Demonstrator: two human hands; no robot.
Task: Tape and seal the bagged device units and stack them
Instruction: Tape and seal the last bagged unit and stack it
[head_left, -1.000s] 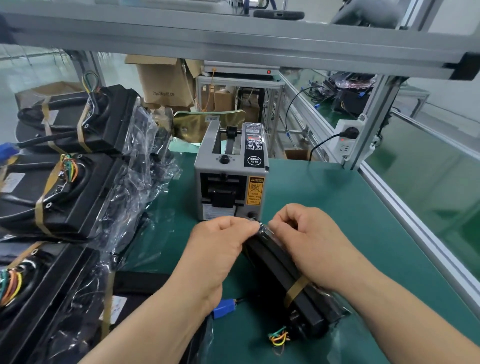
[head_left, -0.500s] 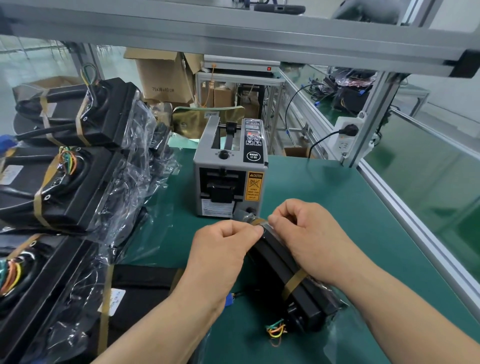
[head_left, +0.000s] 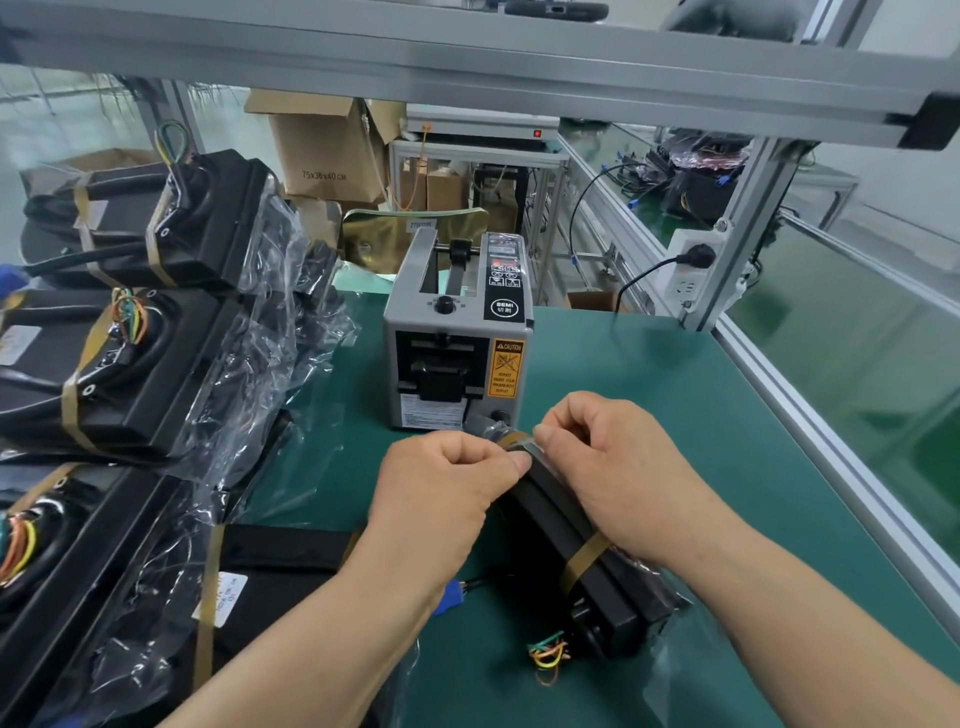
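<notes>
**Item under work.** 1 bagged device unit (head_left: 561, 530) lies on the green mat (head_left: 649, 395) directly in front of the tape dispenser (head_left: 457, 332). It runs lengthwise away from the dispenser, with its far end just short of the dispenser's base. 1 tape band (head_left: 584, 561) already circles the unit about midway along it. Coloured wires (head_left: 548, 649) trail from the end farthest from the dispenser, and a blue connector (head_left: 452, 597) shows beside the left wrist.

**Hands.** The left hand (head_left: 441, 493) has its fingers curled, and thumb and forefinger pinch a brown tape strip (head_left: 514, 439) onto the unit's dispenser-side end. The right hand (head_left: 613, 467) is likewise curled, its fingertips gripping the same strip from the opposite side. Both hands are closed on the strip, and the 2 thumbs nearly meet.

**Change noted.** 1.0 s ago no tape showed at this end; only the folded bag was pinched there. At 0.5 s ago the strip had appeared. It now lies across the end between the fingertips. The hands hold the same place in front of the dispenser.

**Surroundings.** Left of the dispenser, taped bagged units (head_left: 130, 364) are stacked. Behind it stands a cardboard box (head_left: 322, 150). To its right rear a power strip (head_left: 691, 270) is fixed to the frame.
</notes>
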